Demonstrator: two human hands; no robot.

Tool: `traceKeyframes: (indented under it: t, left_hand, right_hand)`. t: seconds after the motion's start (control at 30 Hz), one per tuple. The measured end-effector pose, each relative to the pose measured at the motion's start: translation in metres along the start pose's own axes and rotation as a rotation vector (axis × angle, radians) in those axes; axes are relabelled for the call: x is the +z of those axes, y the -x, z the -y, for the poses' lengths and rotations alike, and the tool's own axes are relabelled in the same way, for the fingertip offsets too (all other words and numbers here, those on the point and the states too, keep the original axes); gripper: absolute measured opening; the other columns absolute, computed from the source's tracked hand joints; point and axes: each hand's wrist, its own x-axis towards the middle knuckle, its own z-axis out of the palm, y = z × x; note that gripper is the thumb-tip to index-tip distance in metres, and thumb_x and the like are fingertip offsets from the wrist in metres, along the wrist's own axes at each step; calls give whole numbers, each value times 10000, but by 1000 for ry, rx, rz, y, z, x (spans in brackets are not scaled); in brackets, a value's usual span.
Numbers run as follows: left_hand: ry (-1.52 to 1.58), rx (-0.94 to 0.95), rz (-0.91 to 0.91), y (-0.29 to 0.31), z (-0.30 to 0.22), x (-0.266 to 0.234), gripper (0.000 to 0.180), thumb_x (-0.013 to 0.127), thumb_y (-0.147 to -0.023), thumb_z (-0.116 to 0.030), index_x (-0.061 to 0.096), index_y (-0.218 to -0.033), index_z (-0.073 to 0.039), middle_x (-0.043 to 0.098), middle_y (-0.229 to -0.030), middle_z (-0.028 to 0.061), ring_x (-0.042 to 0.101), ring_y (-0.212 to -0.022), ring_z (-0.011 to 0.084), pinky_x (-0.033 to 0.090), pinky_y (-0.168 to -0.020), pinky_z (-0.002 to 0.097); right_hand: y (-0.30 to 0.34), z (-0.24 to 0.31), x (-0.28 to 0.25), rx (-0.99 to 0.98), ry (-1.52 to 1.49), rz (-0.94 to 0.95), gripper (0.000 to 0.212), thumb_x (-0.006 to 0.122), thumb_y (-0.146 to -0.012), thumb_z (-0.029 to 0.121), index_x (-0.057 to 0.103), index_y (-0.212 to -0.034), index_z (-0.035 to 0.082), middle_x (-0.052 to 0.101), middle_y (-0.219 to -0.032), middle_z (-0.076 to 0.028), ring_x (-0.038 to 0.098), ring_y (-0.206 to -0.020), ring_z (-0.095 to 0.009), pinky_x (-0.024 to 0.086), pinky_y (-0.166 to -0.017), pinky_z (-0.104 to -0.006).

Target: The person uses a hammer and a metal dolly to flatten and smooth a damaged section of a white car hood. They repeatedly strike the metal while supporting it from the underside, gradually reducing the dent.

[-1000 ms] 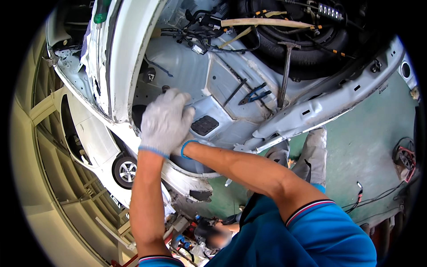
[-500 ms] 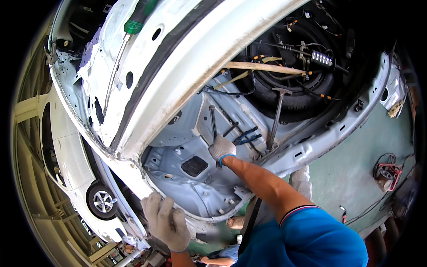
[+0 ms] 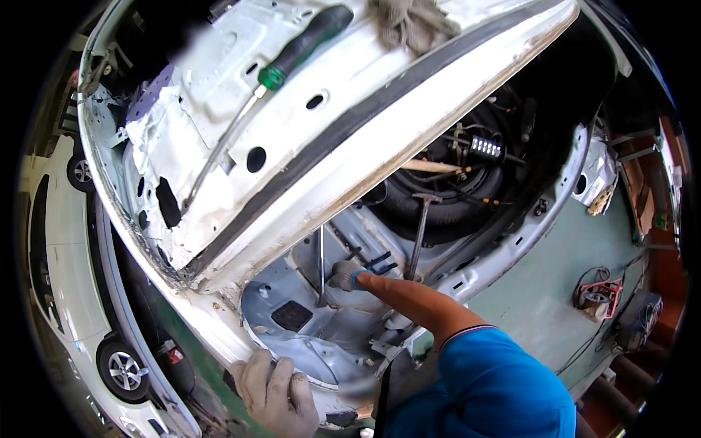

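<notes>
My right hand point(image 3: 345, 277), in a grey knitted glove with a blue cuff, is inside the car's grey-blue trunk well point(image 3: 343, 328). A metal bar point(image 3: 321, 266) stands upright just left of this hand, with a small gap between them. The glove's fingers point down and away, so their grip is hidden. Beyond them lie blue-handled pliers point(image 3: 380, 260). To the right, a T-headed metal hammer point(image 3: 420, 233) leans against the trunk wall. My left hand point(image 3: 274, 394), also gloved, is at the white body edge with its fingers apart and nothing in it.
A green-black screwdriver point(image 3: 307, 47) and a grey glove point(image 3: 414, 24) lie on the white lid panel point(image 3: 285, 139). A spare tire point(image 3: 453, 204) fills the trunk's far side. A white car point(image 3: 73, 277) stands left; a red-framed cable reel point(image 3: 600, 294) sits on the floor.
The view has shifted. My right hand has let go of the metal bar and moved to its right. My left hand stays near the body edge.
</notes>
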Motion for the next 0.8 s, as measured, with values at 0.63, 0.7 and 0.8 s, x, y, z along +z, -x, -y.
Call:
traceKeyframes:
  t: [0.63, 0.7, 0.8]
  left_hand:
    - [-23, -409, -188, 19, 4, 13, 547, 510, -991, -40, 480, -1537, -68, 436, -1607, 192, 469, -1461, 358, 399, -1186, 451]
    - [-22, -483, -206, 13, -3, 12, 562, 531, -990, -48, 465, -1547, -73, 436, -1611, 180, 457, -1471, 354, 380, -1203, 451]
    - [53, -523, -263, 13, 5, 18, 613, 597, -971, -71, 442, -1564, -82, 456, -1599, 178, 443, -1478, 347, 349, -1231, 455]
  right_hand:
    - [306, -106, -112, 79, 526, -561, 265, 597, -979, 358, 700, -1022, 118, 741, -957, -148, 699, -943, -378, 521, -859, -516]
    - [305, -102, -118, 60, 522, -572, 272, 587, -981, 366, 697, -953, 119, 745, -932, -157, 710, -916, -377, 523, -848, -519]
    - [306, -96, -124, 160, 499, -489, 302, 575, -994, 381, 716, -1024, 115, 755, -999, -164, 705, -986, -381, 523, -893, -522]
